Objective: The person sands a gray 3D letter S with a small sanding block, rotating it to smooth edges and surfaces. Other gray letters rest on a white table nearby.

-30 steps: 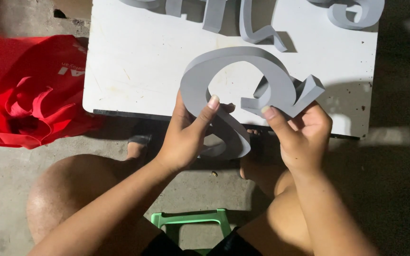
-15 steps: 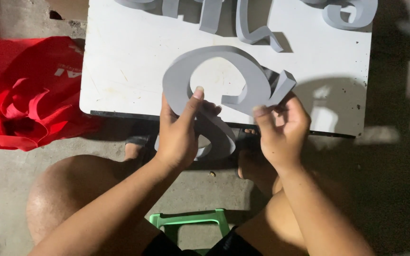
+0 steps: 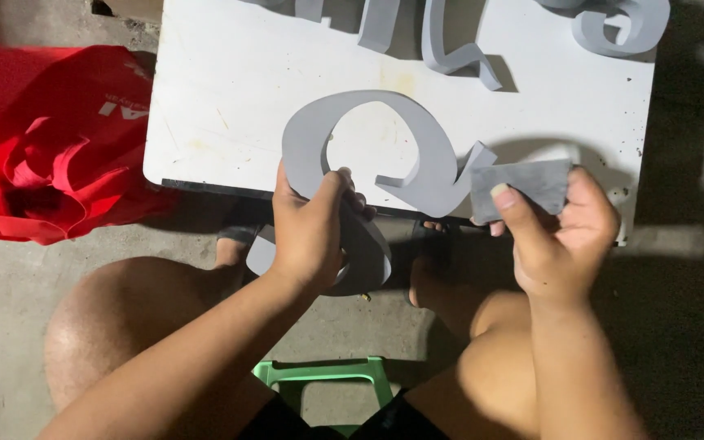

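View from your head, looking down past both knees. Your left hand (image 3: pixel 311 232) is closed around the lower left curve of a large grey looped shape (image 3: pixel 385 155), fingers (image 3: pixel 337 186) wrapped over its edge and thumb on the side facing you. The shape is a thick, curving band; its upper loop lies over the near edge of the white worktop (image 3: pixel 230 106), and its lower curl hangs below that edge, behind your left hand. Your right hand (image 3: pixel 560 236) pinches a small flat grey sheet (image 3: pixel 523 186) between thumb and fingertips, the fingers closed on it. The sheet sits just to the right of the shape, touching or nearly touching its pointed tail; which of the two cannot be told. At the far edge of the worktop stand further grey shaped pieces (image 3: pixel 458 45), well apart from the held shape. A crumpled red cloth bag (image 3: pixel 42 155) lies on the floor to the left of the worktop. A green plastic stool (image 3: pixel 323 375) shows between your legs, nearer to you than the worktop.
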